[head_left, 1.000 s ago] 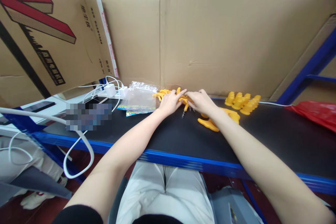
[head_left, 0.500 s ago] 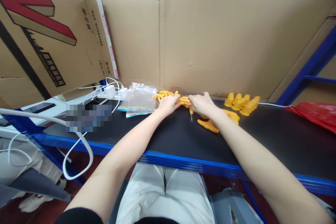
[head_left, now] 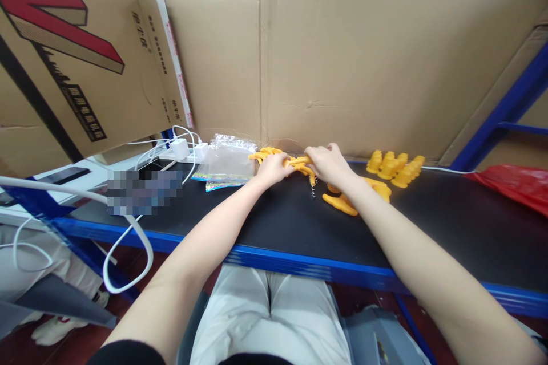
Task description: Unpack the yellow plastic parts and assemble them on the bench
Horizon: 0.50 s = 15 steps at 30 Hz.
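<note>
Yellow pc. [head_left: 299, 160], qty 1: long axis approx. L–R, btwn hands. L hand [head_left: 274, 169]: fingers clamped on L end. R hand [head_left: 329, 165]: ditto, R end. Equally near.

Bare arms [head_left: 201, 245] stretched forward, left grip [head_left: 273, 168] curled, right grip [head_left: 328, 164] arched
</note>
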Tool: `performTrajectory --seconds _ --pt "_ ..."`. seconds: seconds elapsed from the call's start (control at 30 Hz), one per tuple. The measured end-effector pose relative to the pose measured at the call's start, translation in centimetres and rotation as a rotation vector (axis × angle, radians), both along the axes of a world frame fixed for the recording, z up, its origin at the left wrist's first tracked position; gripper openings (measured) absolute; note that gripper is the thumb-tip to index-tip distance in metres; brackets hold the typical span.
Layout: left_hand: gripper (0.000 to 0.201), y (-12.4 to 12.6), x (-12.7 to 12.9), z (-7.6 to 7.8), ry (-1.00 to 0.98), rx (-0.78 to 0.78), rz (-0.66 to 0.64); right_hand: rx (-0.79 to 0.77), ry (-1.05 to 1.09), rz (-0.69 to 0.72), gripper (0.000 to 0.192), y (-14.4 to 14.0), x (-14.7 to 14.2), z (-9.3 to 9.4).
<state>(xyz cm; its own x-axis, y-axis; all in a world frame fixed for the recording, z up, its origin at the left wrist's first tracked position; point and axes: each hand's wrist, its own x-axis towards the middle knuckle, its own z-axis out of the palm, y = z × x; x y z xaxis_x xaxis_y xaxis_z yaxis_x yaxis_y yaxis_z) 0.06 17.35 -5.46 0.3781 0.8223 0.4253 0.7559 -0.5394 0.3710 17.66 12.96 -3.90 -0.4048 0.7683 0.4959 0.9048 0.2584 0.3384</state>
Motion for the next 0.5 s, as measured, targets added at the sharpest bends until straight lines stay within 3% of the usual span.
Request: performTrajectory --seconds 0.13,0.37,0.5 --pt "0.034 -0.33 -0.22 0.03 0.109 0.058 0.015 -0.161 0.031 -0.035 0.018 0.36 0.37 -0.56" --pt "0.033 -0.14 0.08 0.05 0.006 -0.012 0.000 -0.026 0.017 -0.031 0.013 -0.11 0.44 0.39" --pt "0.035 0.29 -0.17 -0.26 0.003 -0.017 -0.005 -0.124 0.060 0.041 0.020 0.52 1.08 -0.06"
